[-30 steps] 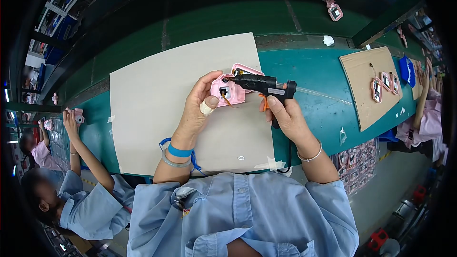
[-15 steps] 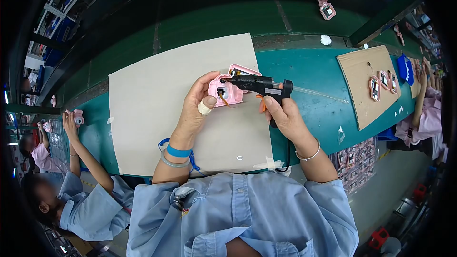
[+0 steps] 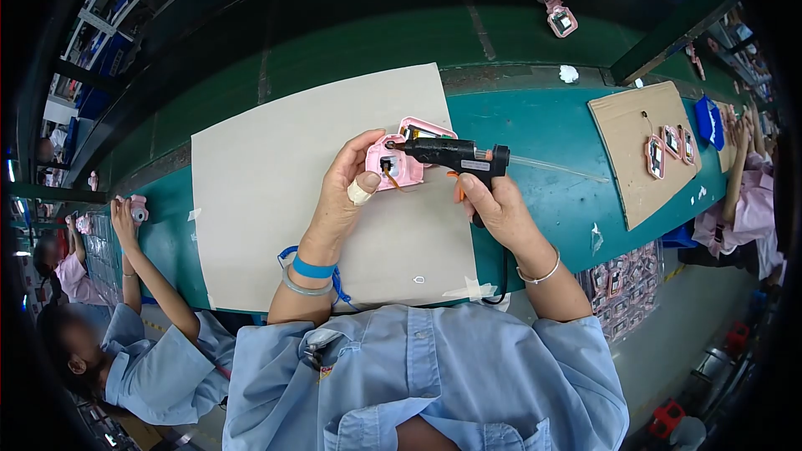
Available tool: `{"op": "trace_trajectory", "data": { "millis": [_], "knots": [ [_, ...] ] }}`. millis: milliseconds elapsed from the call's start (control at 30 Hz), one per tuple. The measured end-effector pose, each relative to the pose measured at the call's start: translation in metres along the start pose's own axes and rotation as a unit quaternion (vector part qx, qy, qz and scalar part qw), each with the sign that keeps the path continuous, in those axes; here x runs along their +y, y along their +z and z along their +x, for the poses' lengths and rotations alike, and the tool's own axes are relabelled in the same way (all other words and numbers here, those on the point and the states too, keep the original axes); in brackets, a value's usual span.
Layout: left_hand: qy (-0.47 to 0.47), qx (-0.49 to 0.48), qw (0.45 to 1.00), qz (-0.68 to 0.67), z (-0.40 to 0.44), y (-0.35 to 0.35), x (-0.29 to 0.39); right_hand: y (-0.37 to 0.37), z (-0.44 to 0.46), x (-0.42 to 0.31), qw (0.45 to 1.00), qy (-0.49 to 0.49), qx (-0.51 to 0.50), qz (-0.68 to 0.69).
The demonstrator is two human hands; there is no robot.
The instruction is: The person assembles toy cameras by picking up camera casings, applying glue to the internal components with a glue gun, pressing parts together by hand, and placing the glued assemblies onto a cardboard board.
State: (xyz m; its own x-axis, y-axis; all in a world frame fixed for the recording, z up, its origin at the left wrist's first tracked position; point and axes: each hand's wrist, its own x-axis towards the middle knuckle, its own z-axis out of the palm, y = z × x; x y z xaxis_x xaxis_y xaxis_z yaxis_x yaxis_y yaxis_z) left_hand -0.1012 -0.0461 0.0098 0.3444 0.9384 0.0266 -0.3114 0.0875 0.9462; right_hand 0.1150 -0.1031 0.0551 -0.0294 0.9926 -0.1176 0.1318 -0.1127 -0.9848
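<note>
My left hand (image 3: 347, 179) is closed on the edge of an open pink plastic camera housing (image 3: 409, 172), held above the beige sheet. A small dark part and an orange ribbon cable (image 3: 392, 178) show inside it. The second pink half (image 3: 434, 128), with a board in it, lies just behind. In my right hand (image 3: 499, 210) is a black hot glue gun (image 3: 451, 151) with an orange trigger and a clear glue stick (image 3: 560, 169) out of its back. Its nozzle points left into the housing's upper corner; whether it touches cannot be seen. The thumb of my left hand is wrapped in tape.
The beige sheet (image 3: 251, 200) is taped to the green table (image 3: 535, 125). Behind runs a dark green belt with a pink housing (image 3: 562, 22) on it. Cardboard (image 3: 622, 125) at right bears several pink parts. Co-workers sit at both sides. A cable hangs from the glue gun.
The pink housing on the belt has moved a little to the left. The glue gun has shifted slightly left and down at its tip. Both hands keep their hold.
</note>
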Motion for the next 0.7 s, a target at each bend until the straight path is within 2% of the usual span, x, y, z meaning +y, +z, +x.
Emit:
{"op": "trace_trajectory", "data": {
  "millis": [400, 533, 700],
  "knots": [
    [-0.025, 0.010, 1.000, 0.012, -0.0007, 0.0040, 0.0057, 0.0004, -0.0009, 0.0027, 1.000, 0.011, 0.014, -0.022],
    [-0.033, 0.011, 0.998, 0.049, -0.0015, 0.0054, 0.0073, -0.0062, 0.0014, 0.0013, 0.998, 0.051, -0.040, -0.012],
    [-0.037, 0.017, 0.999, 0.027, 0.0002, 0.0045, 0.0086, -0.0049, 0.0016, -0.0007, 0.997, 0.067, -0.035, -0.001]
  ]
}}
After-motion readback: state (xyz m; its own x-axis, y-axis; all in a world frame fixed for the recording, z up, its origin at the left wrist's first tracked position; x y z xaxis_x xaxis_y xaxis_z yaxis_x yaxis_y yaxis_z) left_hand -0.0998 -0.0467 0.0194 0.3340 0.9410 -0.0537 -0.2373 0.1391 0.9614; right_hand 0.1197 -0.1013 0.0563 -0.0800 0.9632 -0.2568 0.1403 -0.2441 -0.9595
